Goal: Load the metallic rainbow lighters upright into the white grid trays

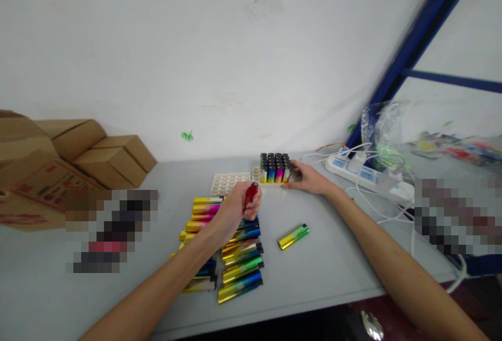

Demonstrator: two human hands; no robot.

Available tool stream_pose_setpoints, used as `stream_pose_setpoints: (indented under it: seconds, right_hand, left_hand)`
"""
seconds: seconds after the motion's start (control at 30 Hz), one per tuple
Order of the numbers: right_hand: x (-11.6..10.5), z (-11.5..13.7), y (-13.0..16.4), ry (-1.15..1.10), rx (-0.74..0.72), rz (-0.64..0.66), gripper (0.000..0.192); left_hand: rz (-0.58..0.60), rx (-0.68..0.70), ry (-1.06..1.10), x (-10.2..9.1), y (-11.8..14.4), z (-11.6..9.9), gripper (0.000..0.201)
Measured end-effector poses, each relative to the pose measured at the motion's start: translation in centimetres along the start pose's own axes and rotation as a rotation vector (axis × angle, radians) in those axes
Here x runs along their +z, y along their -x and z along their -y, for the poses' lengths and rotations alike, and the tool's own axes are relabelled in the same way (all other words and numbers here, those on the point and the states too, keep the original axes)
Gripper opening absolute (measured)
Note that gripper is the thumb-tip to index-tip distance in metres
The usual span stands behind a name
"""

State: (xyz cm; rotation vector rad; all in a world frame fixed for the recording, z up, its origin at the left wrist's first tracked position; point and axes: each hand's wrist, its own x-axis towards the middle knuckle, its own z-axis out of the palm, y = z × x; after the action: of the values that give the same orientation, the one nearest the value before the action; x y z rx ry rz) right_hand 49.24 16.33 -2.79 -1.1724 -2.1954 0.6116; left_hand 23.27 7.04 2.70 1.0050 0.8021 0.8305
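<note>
While the left hand (248, 202) curls in a firm fist around a red lighter (251, 193), with part of it hidden by the fingers, the right hand (309, 179) rests at the far side of the table, thumb and fingers parted in a loose C against the right side of a packed block of upright lighters (275, 167). From where I stand, I see nothing gripped within that right hand. The block stands in tight rows, black caps up, on a pale holder (274, 186) near the wall; just left of it lies a white tray (230, 183) dimpled with small pockets. Below the left hand and forearm, loose lighters (242, 273) lie on their sides in two rough columns, slim and metallic, yellow sliding into green, blue or pink. One yellow-green lighter (294, 236) lies apart, to their right.

All this sits on a smooth, matte grey table (333, 257). Folded-edged brown cardboard boxes (113, 160) crowd its left end; at the right, a glossy white power strip (371, 176) trails looping white cables (363, 200) beside crinkled clear plastic (386, 121). A blue metal frame (408, 48) slants up against the white wall (188, 58), which is scuffed and dabbed with green.
</note>
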Motion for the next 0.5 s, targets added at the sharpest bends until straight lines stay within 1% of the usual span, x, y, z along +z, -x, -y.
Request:
stream_pose_setpoints:
  seconds: [0.23, 0.5]
  right_hand:
    - [0.13, -0.27, -0.1, -0.013, -0.001, 0.003, 0.076]
    - [0.1, -0.38, -0.08, 0.014, 0.012, 0.007, 0.077]
  left_hand:
    - [0.008, -0.003, 0.008, -0.28, 0.06, -0.14, 0.041]
    - [-0.031, 0.02, -0.019, -0.32, -0.17, 0.05, 0.038]
